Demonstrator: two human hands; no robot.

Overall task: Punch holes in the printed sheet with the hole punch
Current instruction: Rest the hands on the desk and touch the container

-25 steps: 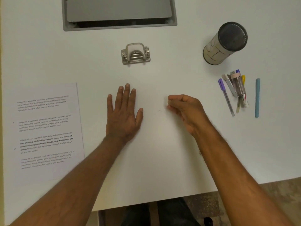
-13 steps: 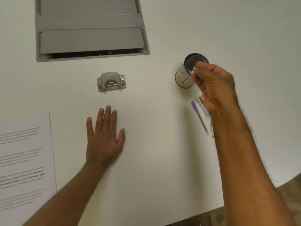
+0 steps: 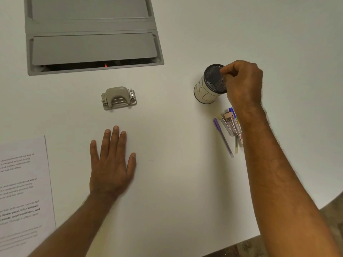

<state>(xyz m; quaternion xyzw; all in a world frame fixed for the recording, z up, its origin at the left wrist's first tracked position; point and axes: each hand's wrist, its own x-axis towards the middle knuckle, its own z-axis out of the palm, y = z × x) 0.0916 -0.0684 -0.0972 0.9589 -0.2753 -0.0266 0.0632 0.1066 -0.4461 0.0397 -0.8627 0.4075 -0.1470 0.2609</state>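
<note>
The printed sheet (image 3: 24, 197) lies flat at the table's left edge, partly cut off by the frame. A beige hole punch (image 3: 118, 98) stands on the white table (image 3: 176, 182) just beyond my left hand (image 3: 111, 164), which rests flat on the bare table with its fingers straight, touching neither punch nor sheet. My right hand (image 3: 243, 84) hovers over the mouth of a mesh pen cup (image 3: 209, 86), fingers curled and fingertips pinched together at the rim. Nothing shows between the fingertips.
A grey cable hatch (image 3: 92, 36) is set into the table at the back. Several pens and markers (image 3: 229, 127) lie below the cup, partly under my right forearm. The table's front edge runs at lower right.
My right hand, which pinched a small white scrap mid-table, rose to the right and now sits over the cup mouth. The view shifted toward the right. My left hand stayed flat.
</note>
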